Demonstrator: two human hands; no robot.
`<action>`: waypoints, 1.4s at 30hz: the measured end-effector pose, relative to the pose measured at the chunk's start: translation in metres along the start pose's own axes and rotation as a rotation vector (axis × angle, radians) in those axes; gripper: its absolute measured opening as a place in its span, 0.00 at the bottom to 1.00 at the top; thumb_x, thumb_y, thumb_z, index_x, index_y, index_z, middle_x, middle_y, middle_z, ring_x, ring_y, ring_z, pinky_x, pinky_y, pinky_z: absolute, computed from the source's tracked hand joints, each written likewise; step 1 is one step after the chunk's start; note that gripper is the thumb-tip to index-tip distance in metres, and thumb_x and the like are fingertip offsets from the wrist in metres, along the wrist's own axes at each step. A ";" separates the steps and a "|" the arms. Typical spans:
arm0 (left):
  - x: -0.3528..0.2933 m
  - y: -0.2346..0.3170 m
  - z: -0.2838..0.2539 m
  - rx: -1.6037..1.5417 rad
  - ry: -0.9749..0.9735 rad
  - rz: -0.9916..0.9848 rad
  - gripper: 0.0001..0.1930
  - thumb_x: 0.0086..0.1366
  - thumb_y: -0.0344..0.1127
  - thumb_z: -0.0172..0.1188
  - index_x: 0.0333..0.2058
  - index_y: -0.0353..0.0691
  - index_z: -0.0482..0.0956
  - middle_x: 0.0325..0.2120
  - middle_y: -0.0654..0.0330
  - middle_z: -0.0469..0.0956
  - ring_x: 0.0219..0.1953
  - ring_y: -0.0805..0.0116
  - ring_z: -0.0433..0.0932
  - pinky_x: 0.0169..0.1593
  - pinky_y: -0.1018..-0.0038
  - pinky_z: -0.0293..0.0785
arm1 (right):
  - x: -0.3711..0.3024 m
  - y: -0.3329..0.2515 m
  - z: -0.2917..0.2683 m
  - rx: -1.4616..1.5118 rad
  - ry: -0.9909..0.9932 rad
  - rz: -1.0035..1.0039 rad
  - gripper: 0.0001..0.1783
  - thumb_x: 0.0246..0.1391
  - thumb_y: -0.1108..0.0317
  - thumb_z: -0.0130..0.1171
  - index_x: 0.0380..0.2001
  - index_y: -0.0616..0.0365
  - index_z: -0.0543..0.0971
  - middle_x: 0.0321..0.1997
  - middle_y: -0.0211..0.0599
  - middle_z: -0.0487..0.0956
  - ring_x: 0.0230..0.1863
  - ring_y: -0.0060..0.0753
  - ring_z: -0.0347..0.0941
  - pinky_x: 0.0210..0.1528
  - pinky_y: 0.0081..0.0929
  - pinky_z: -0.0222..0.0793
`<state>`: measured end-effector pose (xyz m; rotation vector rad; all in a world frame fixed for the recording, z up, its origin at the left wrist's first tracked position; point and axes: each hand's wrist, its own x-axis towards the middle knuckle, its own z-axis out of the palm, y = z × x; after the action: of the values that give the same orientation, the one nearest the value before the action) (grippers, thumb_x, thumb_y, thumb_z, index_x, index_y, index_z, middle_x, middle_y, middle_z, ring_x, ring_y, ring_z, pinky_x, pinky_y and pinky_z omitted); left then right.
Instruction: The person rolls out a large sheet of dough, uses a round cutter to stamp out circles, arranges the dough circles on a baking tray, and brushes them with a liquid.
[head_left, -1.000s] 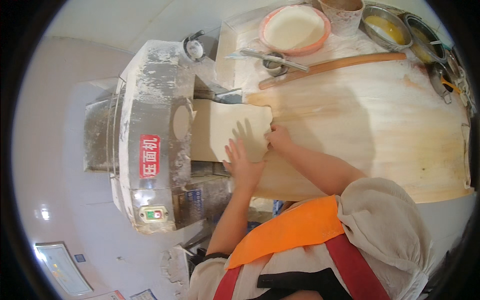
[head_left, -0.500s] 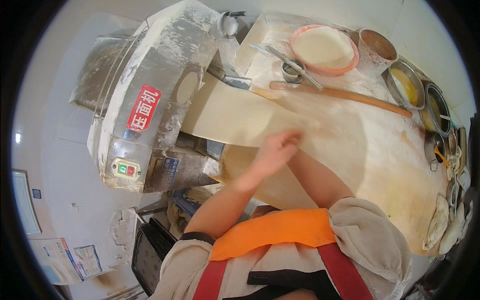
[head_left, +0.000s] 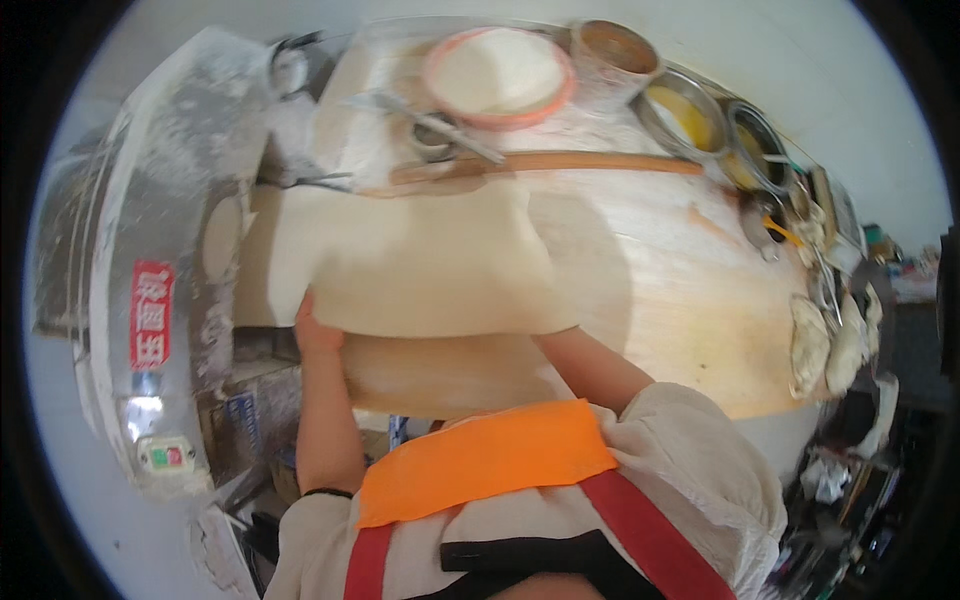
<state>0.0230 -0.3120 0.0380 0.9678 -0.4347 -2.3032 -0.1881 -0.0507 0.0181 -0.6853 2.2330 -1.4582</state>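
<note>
A wide, pale dough sheet comes out of the flour-dusted dough sheeter on the left and stretches right, above the wooden worktop. My left hand grips its near edge close to the machine, thumb on top and the other fingers hidden beneath. The right forearm reaches under the sheet's near right corner. Dough covers my right hand, so its fingers do not show.
Behind the sheet lies a long wooden rolling pin. Farther back are a pink-rimmed basin of white flour, a tub and a metal bowl with yellow contents. Dough pieces rest at the right edge.
My hands have parted: the left has moved to the sheet's near edge, the right beneath its right end. The sheet now lies straighter and wider, and the view has swung right.
</note>
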 end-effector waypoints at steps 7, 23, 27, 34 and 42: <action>-0.080 -0.114 0.022 0.173 0.060 -0.134 0.21 0.69 0.39 0.49 0.57 0.36 0.64 0.54 0.55 0.70 0.57 0.58 0.69 0.60 0.61 0.67 | -0.071 0.076 -0.119 -0.653 0.155 -0.179 0.20 0.58 0.67 0.49 0.52 0.65 0.71 0.54 0.46 0.73 0.55 0.44 0.69 0.55 0.34 0.66; -0.183 -0.078 -0.009 1.220 0.523 0.719 0.16 0.65 0.35 0.53 0.48 0.32 0.75 0.43 0.56 0.78 0.45 0.63 0.76 0.48 0.71 0.72 | -0.129 0.204 -0.359 -0.909 0.418 -0.083 0.32 0.56 0.65 0.50 0.63 0.65 0.59 0.68 0.53 0.57 0.70 0.52 0.47 0.70 0.44 0.42; -0.230 0.035 0.021 1.343 0.928 1.662 0.33 0.63 0.38 0.59 0.61 0.29 0.57 0.62 0.43 0.59 0.64 0.55 0.58 0.66 0.67 0.51 | -0.126 0.055 -0.194 -0.633 -0.636 -0.424 0.35 0.50 0.65 0.55 0.62 0.61 0.61 0.67 0.52 0.59 0.70 0.51 0.49 0.71 0.45 0.40; -0.244 0.133 0.035 0.809 0.724 1.458 0.37 0.57 0.41 0.67 0.59 0.28 0.60 0.57 0.48 0.66 0.56 0.60 0.68 0.59 0.68 0.63 | 0.113 0.039 -0.143 -0.767 0.050 -0.596 0.29 0.48 0.62 0.60 0.52 0.65 0.69 0.59 0.48 0.69 0.61 0.54 0.61 0.63 0.46 0.56; -0.227 0.120 0.042 1.260 1.004 1.755 0.32 0.58 0.33 0.64 0.58 0.29 0.62 0.58 0.46 0.64 0.59 0.57 0.65 0.60 0.64 0.62 | 0.190 0.007 -0.137 -0.992 -0.548 -0.297 0.28 0.44 0.56 0.63 0.52 0.47 0.74 0.53 0.40 0.73 0.53 0.47 0.67 0.54 0.41 0.65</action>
<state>0.1664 -0.2567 0.2477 1.1854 -1.4413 0.2462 -0.4194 -0.0598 0.0539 -1.5255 2.3246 -0.0688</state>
